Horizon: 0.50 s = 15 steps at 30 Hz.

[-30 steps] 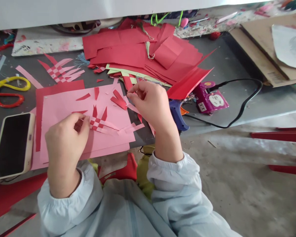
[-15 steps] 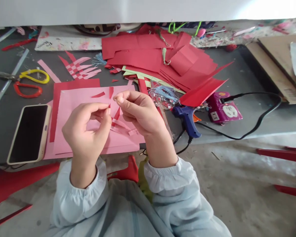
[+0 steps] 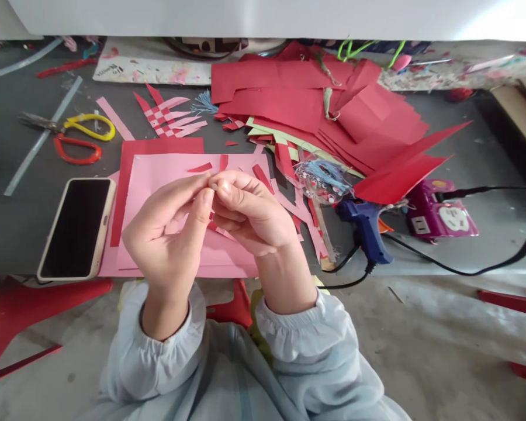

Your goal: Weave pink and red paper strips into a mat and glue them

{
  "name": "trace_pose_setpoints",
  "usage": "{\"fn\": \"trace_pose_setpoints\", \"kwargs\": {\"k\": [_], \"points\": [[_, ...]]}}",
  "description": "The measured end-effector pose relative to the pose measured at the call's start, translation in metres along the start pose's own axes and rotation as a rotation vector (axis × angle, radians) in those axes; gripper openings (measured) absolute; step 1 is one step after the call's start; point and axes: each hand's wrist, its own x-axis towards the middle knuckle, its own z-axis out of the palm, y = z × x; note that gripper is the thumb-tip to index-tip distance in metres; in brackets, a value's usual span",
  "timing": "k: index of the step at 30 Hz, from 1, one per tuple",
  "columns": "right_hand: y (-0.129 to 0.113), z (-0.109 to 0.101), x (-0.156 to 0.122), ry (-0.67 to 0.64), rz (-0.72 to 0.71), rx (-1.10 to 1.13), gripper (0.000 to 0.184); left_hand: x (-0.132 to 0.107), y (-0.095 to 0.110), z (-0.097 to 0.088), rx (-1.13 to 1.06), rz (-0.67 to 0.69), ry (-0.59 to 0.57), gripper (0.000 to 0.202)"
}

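My left hand (image 3: pixel 170 216) and my right hand (image 3: pixel 252 210) meet fingertip to fingertip, both pinched closed. A tiny whitish thing (image 3: pixel 214 186) shows between the fingertips, too small to name. Beneath them lie sheets of pink paper (image 3: pixel 153 175) over a red sheet (image 3: pixel 162 145), with red and pink paper strips (image 3: pixel 200 168) on top. My hands hide part of these strips. Farther back on the left is a woven red and pink paper piece (image 3: pixel 160 120) with loose strip ends.
A phone (image 3: pixel 76 228) and open scissors (image 3: pixel 83 137) lie left. On the right are a blue glue gun (image 3: pixel 368 228), a purple power socket (image 3: pixel 442 210) with a black cord, and a bag of googly eyes (image 3: pixel 319 181). Red paper (image 3: pixel 289 105) is piled behind.
My two hands have come together; earlier there was a small gap between their fingertips. The view has shifted, so the table things appear farther right.
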Motion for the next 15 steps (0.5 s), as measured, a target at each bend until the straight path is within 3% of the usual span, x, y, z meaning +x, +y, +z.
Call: {"fn": "trace_pose_setpoints", "kwargs": {"k": [10, 15], "points": [[0.0068, 0.0055, 0.0037, 0.005, 0.005, 0.058, 0.032, 0.0038, -0.0051, 0.0005, -0.257, -0.006, 0.061, 0.013], [0.0102, 0.0055, 0.0049, 0.021, -0.021, 0.063, 0.029, 0.0045, -0.0067, -0.0067, -0.068, -0.072, -0.040, 0.013]]}}
